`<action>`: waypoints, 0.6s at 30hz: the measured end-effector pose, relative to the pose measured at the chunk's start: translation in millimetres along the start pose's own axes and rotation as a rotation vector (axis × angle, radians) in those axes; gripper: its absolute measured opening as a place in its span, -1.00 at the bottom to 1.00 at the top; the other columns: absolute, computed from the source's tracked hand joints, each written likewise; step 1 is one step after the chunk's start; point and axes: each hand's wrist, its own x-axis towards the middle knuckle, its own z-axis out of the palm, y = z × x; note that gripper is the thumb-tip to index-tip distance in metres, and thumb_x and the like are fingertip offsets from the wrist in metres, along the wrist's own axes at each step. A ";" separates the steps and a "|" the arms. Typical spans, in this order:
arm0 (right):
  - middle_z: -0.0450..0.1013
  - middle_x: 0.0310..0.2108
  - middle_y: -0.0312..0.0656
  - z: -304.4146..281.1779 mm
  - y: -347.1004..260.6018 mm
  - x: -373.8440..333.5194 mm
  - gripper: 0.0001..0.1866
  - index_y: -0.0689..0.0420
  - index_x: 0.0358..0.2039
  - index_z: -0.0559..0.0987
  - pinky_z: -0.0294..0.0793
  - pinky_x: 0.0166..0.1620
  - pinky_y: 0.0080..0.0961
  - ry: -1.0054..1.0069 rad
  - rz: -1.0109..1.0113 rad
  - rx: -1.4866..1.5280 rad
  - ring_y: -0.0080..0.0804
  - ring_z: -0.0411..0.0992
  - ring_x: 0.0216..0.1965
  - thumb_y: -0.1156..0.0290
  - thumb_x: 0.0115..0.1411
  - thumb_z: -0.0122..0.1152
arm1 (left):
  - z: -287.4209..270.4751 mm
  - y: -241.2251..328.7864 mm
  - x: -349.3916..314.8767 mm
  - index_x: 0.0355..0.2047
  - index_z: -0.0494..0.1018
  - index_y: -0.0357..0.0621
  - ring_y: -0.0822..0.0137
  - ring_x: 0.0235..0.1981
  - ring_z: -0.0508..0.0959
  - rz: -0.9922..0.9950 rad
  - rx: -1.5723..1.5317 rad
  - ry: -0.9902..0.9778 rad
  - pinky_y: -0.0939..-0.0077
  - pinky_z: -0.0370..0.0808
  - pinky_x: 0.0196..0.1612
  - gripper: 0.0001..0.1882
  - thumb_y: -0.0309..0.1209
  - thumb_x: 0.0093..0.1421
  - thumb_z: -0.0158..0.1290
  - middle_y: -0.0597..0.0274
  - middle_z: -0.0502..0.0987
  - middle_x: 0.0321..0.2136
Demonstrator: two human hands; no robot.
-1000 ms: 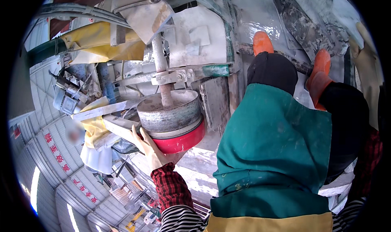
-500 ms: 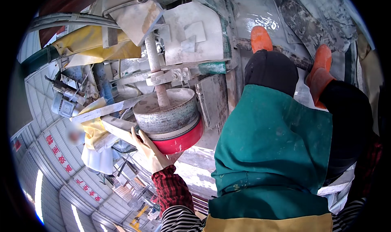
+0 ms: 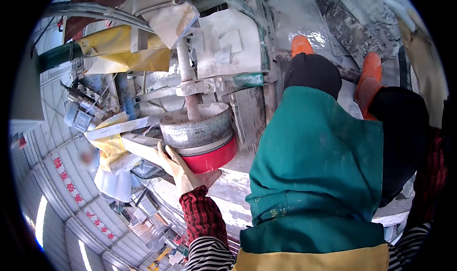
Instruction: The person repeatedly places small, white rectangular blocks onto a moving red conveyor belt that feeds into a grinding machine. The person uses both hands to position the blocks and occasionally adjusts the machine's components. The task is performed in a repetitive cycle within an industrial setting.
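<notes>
My left hand point(image 3: 180, 170), in a pale rubber glove with a red plaid sleeve, cups the near lower edge of a red disc point(image 3: 214, 158). The thumb lies on the rim and the fingers curl under it. The disc sits beneath a grey metal drum point(image 3: 194, 128) on a vertical shaft point(image 3: 186, 76) of a dust-coated machine. My right hand is hidden; only a dark red sleeve point(image 3: 432, 171) shows at the right edge. A green apron point(image 3: 319, 176) covers my lap.
My two orange boots point(image 3: 369, 76) stand on a wet grey floor point(image 3: 333, 19) at the top. A yellow machine arm point(image 3: 119, 47) and grey brackets crowd the space left of the drum. A pale stone slab point(image 3: 228, 187) lies under the disc.
My left hand has stayed on the red disc's edge. The view has shifted slightly, and the drum and disc sit a little lower and to the right.
</notes>
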 end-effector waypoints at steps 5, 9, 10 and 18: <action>0.52 0.03 -0.09 -16.7 21.3 3.1 -0.66 0.34 -0.05 0.54 0.38 0.16 -0.47 0.165 -0.118 -0.054 -0.41 0.42 0.10 0.35 0.35 -0.02 | 1.2 15.8 1.3 0.18 0.45 -0.20 -0.26 0.30 0.28 0.052 0.095 0.004 0.02 0.19 0.37 -0.56 -0.25 0.36 0.01 -0.36 0.29 0.28; 0.53 -0.15 -0.11 -25.2 32.3 14.2 -0.79 0.34 -0.09 0.51 0.46 0.12 -0.44 0.127 -0.262 -0.371 -0.41 0.48 -0.08 0.58 0.32 0.00 | 0.7 3.8 -9.9 0.14 0.49 -0.18 -0.27 0.26 0.33 0.056 0.165 0.071 -0.01 0.26 0.32 -0.55 -0.21 0.34 0.01 -0.31 0.34 0.24; 0.53 -0.22 -0.13 -35.7 32.1 12.1 -0.81 0.35 -0.10 0.50 0.49 0.10 -0.42 0.123 -0.350 -0.569 -0.42 0.49 -0.14 0.63 0.32 0.00 | 1.5 11.7 -7.0 0.14 0.50 -0.17 -0.26 0.25 0.33 0.069 0.138 0.079 -0.02 0.26 0.32 -0.55 -0.20 0.34 0.01 -0.30 0.35 0.24; 0.34 0.29 -0.17 -87.7 41.2 8.1 -0.38 0.25 0.30 0.34 -0.02 0.46 -0.43 0.265 0.017 -0.368 -0.40 0.24 0.36 0.08 0.40 0.06 | 2.8 17.1 -7.0 0.15 0.48 -0.14 -0.26 0.20 0.38 0.170 0.260 0.141 -0.05 0.31 0.26 -0.52 -0.11 0.35 0.01 -0.26 0.40 0.19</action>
